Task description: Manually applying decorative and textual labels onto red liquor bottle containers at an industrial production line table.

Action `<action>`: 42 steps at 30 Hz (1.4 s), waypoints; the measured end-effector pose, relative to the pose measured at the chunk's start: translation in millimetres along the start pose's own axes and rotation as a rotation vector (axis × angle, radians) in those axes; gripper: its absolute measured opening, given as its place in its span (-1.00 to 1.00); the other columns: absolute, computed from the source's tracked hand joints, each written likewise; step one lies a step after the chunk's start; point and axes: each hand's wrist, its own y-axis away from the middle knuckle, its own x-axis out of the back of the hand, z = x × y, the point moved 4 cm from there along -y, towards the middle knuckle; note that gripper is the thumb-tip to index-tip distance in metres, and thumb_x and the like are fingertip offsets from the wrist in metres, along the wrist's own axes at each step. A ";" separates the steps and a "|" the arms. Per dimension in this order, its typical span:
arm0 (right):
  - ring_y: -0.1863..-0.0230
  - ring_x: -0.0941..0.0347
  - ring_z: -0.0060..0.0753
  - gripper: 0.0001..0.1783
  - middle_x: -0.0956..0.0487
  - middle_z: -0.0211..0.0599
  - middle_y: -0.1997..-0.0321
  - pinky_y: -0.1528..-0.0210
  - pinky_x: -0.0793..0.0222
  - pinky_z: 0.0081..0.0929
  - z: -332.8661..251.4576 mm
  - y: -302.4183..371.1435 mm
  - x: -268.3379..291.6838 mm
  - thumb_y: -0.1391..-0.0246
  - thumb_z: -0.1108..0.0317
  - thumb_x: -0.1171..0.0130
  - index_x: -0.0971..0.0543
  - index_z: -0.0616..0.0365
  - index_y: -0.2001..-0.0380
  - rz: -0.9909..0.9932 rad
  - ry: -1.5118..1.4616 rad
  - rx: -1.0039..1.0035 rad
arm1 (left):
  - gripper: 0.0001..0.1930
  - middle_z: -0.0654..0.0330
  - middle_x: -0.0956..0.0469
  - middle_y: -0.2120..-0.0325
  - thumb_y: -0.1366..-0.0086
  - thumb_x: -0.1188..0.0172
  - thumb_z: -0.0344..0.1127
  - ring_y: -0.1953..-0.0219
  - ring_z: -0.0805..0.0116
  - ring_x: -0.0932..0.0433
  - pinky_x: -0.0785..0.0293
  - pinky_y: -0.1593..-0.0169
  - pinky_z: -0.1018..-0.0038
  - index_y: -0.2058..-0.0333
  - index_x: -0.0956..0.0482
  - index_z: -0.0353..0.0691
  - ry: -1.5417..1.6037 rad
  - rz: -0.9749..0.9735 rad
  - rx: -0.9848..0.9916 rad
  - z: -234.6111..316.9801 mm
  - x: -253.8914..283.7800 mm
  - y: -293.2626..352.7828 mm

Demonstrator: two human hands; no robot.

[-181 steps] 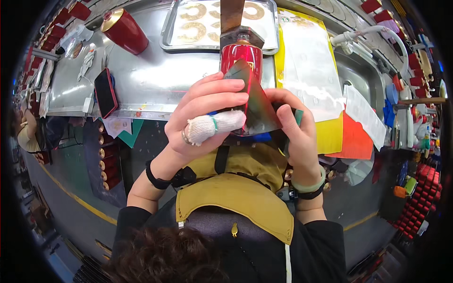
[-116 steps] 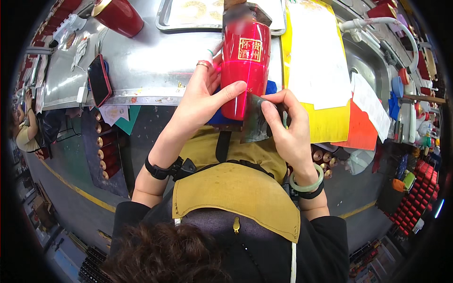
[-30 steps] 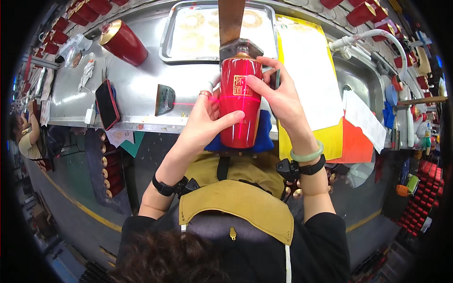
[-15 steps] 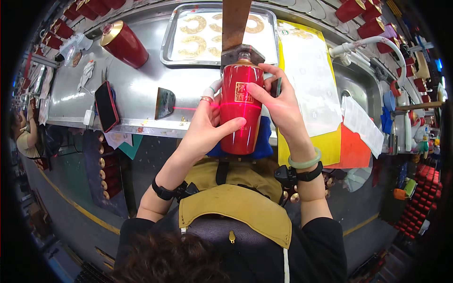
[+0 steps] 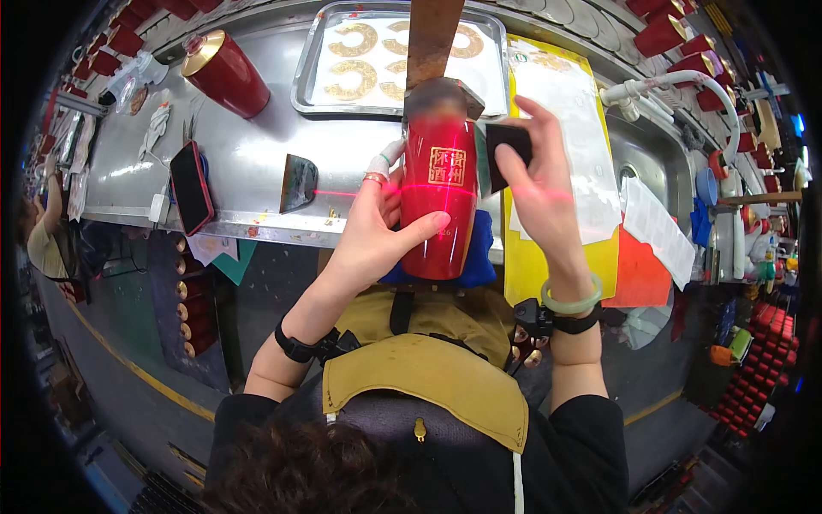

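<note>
Red bottle over counter edge, held in left hand, dark sheet in right hand

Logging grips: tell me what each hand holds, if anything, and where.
The left hand holds the red bottle by its left side, thumb in front; the right hand holds a dark flat piece by its right side.

Passage: bare steel worktop between smartphone and dark curved-edged sheet | far left: gold-shouldered bottle | centre: gold-stamped bottle, flanked by left hand, right hand | far: brown bar, metal tray
</note>
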 end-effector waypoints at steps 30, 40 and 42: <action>0.30 -0.55 -0.52 -0.73 -0.72 -0.54 0.17 0.19 -0.37 -0.43 -40.2 50.7 -15.4 -0.03 0.41 -0.28 -0.74 -0.04 0.16 -0.770 0.574 1.043 | -0.30 -0.15 -0.14 -0.46 -0.63 0.22 0.07 -0.48 -0.03 -0.18 -0.06 -0.52 0.14 -0.48 0.02 -0.36 0.003 0.263 -0.037 3.5 46.9 3.2; 0.33 -0.41 -0.45 -0.73 -0.60 -0.53 0.33 0.21 -0.35 -0.42 -36.5 38.9 -49.6 0.17 0.30 -0.27 -0.64 -0.03 0.28 -0.441 0.683 1.282 | -0.29 -0.14 -0.19 -0.44 -0.62 0.21 0.10 -0.47 -0.01 -0.22 -0.11 -0.50 0.14 -0.47 -0.02 -0.34 -0.022 0.284 -0.056 7.3 46.8 6.3; 0.32 -0.49 -0.38 -0.80 -0.53 -0.44 0.40 0.21 -0.42 -0.37 -52.5 60.1 -65.2 0.15 0.29 -0.27 -0.56 -0.01 0.37 -0.840 0.756 0.977 | -0.29 -0.14 -0.20 -0.43 -0.62 0.21 0.11 -0.46 -0.01 -0.23 -0.12 -0.50 0.14 -0.47 -0.04 -0.34 -0.012 0.312 -0.053 8.6 49.0 7.2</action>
